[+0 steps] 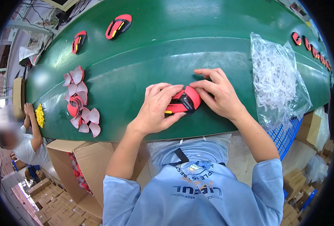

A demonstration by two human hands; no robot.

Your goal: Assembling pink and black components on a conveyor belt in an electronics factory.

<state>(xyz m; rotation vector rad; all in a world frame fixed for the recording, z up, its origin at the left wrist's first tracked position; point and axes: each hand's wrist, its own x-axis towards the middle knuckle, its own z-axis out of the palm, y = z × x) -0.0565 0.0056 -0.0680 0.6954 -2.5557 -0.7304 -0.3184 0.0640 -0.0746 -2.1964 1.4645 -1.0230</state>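
A red and black computer mouse [185, 99] with yellow side parts rests on the green work surface in front of me. My left hand [156, 107] is closed around its left end, thumb along the near side and fingers over the top. With its fingers bent, my right hand [219, 93] grips the curved red cover piece [192, 97] at the mouse's right end. Whether that cover is fully seated I cannot tell. Off to the left lies a loose pile of curved red shell pieces [82, 91], several with their pale inner sides up.
Two similar mice, one nearer [78, 42] and one farther [118, 26], lie at the far left; several more [307, 43] line the far right. A clear bag [274, 81] of translucent parts lies right. Yellow pieces [40, 115] sit near another person's arm [32, 116]. Below stands a cardboard box [93, 162].
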